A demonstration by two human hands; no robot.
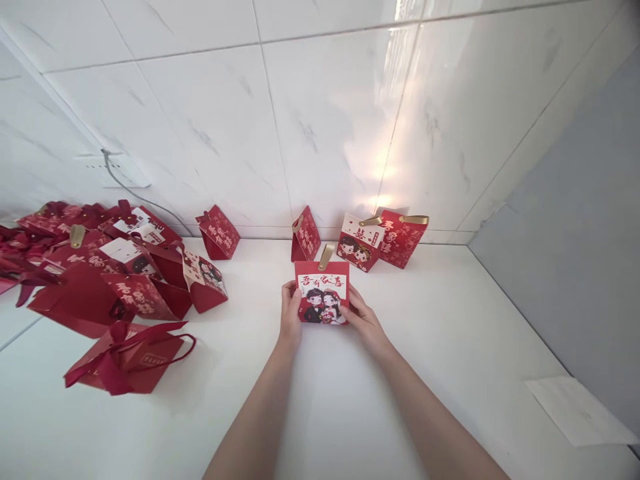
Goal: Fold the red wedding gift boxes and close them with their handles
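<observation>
I have the left hand and the right hand on opposite sides of a red box, midway along the white table. Both pinch it: each thumb lies on the printed front near a side edge, the other fingers partly out of my sight behind. I can't tell from here whether its base touches the table. A gold strap stands up from its top. Beyond, near the tiled wall, I see two separate small boxes and, to the right, a close pair. At left sits a red heap, with a ribboned box in front.
</observation>
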